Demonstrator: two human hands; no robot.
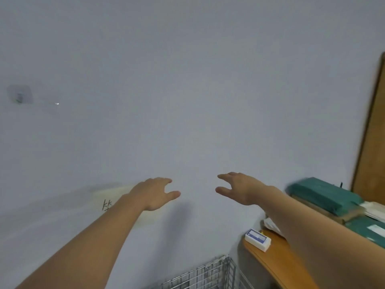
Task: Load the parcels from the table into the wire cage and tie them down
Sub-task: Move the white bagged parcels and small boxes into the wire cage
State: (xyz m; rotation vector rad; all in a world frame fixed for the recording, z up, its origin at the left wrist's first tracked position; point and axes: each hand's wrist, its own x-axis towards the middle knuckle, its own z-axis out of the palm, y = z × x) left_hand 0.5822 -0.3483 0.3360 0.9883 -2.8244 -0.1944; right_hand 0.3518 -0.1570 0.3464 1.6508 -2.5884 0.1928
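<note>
Both my arms reach forward in front of a pale wall. My left hand (155,193) and my right hand (237,187) hang in the air with loosely spread fingers, and neither holds anything. A corner of the wire cage (210,274) shows at the bottom edge, below and between the hands. On the wooden table (277,265) at the right lie a small white box with a blue label (258,239) and green wrapped parcels (325,196), partly hidden by my right forearm.
A brown wooden door or panel (373,130) stands at the far right behind the parcels. A small clear hook (19,94) is stuck on the wall at the left. A yellowish patch with black marks (112,197) is on the wall behind my left wrist.
</note>
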